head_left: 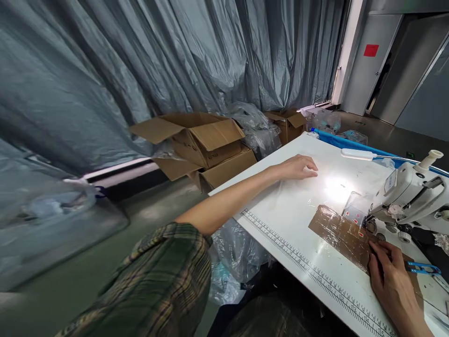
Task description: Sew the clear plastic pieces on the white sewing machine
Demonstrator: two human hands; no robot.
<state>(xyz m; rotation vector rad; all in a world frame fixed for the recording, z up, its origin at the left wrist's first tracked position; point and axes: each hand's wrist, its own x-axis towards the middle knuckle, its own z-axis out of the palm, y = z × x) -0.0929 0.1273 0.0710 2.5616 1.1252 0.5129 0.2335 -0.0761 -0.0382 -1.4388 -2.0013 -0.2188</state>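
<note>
My left hand (297, 167) is stretched out over the far left part of the white sewing table (280, 210). Its fingers are loosely bent and a little apart, and nothing shows in them. Beside the sewing machine (403, 192), my right hand (391, 274) lies with its fingers spread over a brown, tape-covered sheet (336, 231). That sheet reaches under the needle area, where a clear plate with red marks (354, 215) sits. Close to the right hand lie blue thread snips (423, 267). The machine's lamp makes a bright patch on the tabletop.
A printed ruler (298, 257) runs along the table's near edge. Open cardboard boxes (206, 140) and clear plastic bags (257, 128) stand beyond the table's left side. A white-handled rod (358, 154) lies at the back, by a blue cloth (333, 139). More plastic (235, 252) hangs below the table.
</note>
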